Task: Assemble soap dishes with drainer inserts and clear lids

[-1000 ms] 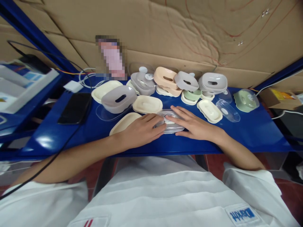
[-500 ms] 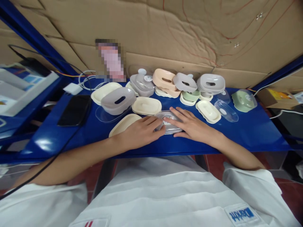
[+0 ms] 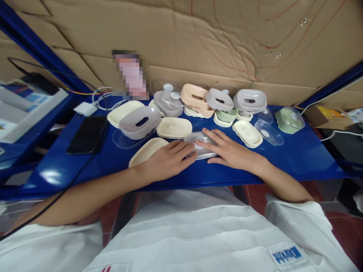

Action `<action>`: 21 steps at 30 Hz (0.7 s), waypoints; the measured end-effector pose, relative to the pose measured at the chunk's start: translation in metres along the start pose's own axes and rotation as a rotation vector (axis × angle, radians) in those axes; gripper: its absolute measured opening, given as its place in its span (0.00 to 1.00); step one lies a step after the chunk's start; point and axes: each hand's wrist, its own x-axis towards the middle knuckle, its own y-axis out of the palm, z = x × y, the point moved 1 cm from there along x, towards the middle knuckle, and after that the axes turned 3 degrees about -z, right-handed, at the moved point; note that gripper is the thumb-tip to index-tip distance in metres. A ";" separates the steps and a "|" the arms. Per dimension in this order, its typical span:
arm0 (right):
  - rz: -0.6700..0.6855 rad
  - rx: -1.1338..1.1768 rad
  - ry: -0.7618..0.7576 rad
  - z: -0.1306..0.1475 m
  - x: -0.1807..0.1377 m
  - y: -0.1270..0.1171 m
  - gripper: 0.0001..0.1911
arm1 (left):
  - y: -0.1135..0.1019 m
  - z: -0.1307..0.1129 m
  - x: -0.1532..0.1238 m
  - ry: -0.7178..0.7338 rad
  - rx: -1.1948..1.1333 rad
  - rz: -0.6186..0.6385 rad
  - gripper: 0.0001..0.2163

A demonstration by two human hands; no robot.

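A clear oval plastic lid [image 3: 202, 154] with a round white sticker lies near the front edge of the table, over what looks like a grey base. My left hand [image 3: 171, 160] rests at its left side, fingers stretched and touching it, thumb apart. Across the lid's right part my right hand [image 3: 227, 149] lies with fingers spread, a fingertip by the sticker. A cream oval tray [image 3: 149, 151] is partly hidden behind my left hand. Just behind the lid sits another cream tray [image 3: 174, 127].
Behind stand a grey slotted soap box [image 3: 140, 122], a peach slotted box [image 3: 195, 96], more grey slotted boxes [image 3: 250, 100] and a green lidded box [image 3: 289, 120]. A black phone [image 3: 87, 135] and white charger [image 3: 85, 108] lie left. A black cable [image 3: 70, 181] crosses my left arm.
The view has shifted slightly. Both hands keep nearly the same place and pose on the clear lid.
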 end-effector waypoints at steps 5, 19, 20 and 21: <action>0.037 0.188 0.039 -0.023 -0.001 -0.002 0.43 | -0.005 0.007 0.003 -0.147 -0.090 0.086 0.13; -0.014 0.150 -0.031 -0.023 0.007 0.003 0.41 | 0.001 0.009 -0.001 -0.075 -0.069 0.135 0.11; -0.012 0.148 -0.027 -0.023 0.007 0.002 0.41 | 0.001 0.009 -0.001 -0.073 -0.072 0.137 0.10; -0.009 0.146 -0.024 -0.023 0.007 0.002 0.41 | 0.001 0.009 -0.001 -0.072 -0.075 0.137 0.10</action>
